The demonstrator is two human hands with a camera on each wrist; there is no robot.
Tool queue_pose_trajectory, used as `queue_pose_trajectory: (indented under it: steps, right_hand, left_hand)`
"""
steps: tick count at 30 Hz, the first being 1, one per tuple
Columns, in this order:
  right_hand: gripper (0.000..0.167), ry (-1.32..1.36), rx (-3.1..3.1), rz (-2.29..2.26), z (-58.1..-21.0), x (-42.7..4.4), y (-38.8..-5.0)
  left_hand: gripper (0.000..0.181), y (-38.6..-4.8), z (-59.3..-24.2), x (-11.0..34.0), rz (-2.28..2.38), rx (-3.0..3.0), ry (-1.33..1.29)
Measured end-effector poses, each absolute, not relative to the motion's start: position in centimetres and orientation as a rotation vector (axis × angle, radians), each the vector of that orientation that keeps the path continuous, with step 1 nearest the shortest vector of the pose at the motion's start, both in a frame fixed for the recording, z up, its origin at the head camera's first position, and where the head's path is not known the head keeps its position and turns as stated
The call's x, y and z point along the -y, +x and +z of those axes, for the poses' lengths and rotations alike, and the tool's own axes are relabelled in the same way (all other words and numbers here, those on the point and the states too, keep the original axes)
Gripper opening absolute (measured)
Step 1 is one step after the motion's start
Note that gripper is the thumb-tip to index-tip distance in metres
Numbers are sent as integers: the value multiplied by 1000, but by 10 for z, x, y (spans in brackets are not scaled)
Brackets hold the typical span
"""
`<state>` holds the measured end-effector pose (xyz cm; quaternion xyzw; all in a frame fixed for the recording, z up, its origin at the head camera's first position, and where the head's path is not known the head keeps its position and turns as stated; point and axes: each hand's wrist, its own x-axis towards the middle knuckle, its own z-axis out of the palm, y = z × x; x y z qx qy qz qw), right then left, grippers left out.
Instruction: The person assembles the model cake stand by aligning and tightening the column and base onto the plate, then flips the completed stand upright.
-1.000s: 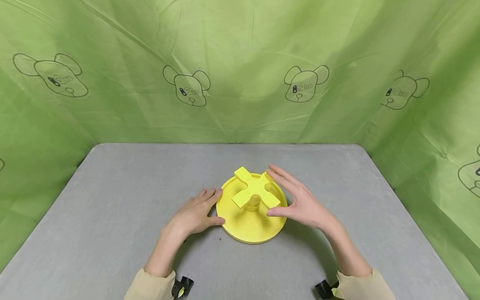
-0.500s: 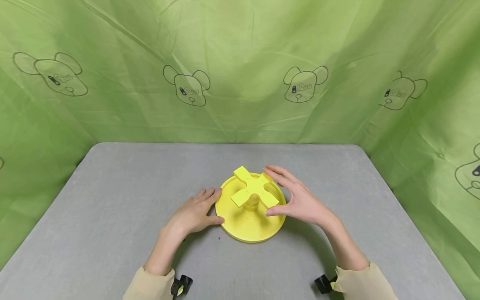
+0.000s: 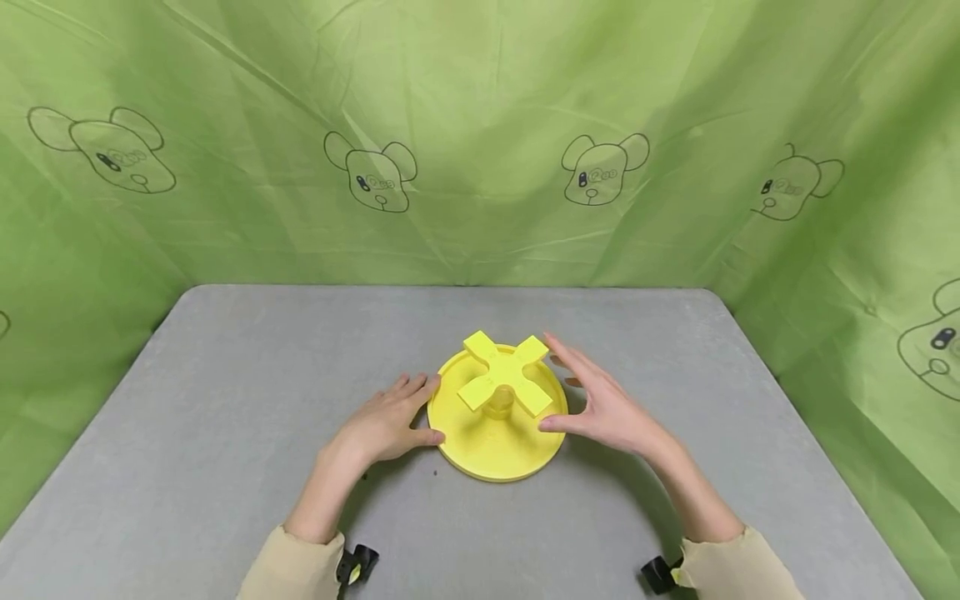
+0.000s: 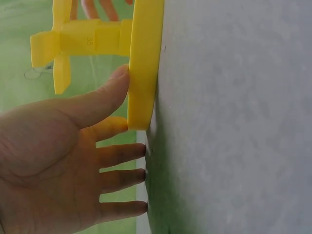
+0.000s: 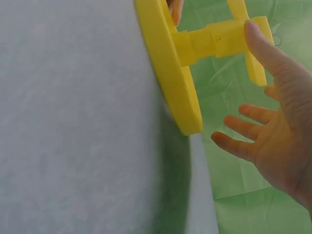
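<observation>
A round yellow base with a raised rim point(image 3: 495, 467) lies on the grey table. From its middle rises a yellow stem point(image 4: 92, 38), topped by a yellow four-armed cross point(image 3: 504, 372). My left hand point(image 3: 384, 423) touches the left side of the base with thumb and index finger. Its other fingers reach down to the table, held fairly straight. Around the right side of the cross, my right hand point(image 3: 609, 410) is spread with nothing gripped. In the right wrist view its thumb point(image 5: 261, 44) overlaps the cross; whether they touch I cannot tell.
The grey table point(image 3: 262, 375) is enclosed by green cloth point(image 3: 480, 233) at the back and sides, printed with outlined animal heads. Black wrist mounts point(image 3: 660, 575) sit by both beige sleeves point(image 3: 292, 567). A few dark specks lie near the base.
My right hand's fingers have eased right, off the cross's far right arm, which now shows whole. My left hand stays against the base. The view has shifted slightly.
</observation>
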<state>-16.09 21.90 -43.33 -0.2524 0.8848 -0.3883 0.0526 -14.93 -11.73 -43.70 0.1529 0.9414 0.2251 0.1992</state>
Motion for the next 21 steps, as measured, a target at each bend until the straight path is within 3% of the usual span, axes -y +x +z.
queue_pose_trajectory:
  steps: [21]
  right_hand:
    - [92, -494, -2759, -1112, -447, -231, -155]
  left_hand:
    - [59, -162, -434, 119, 675, -2796, 388]
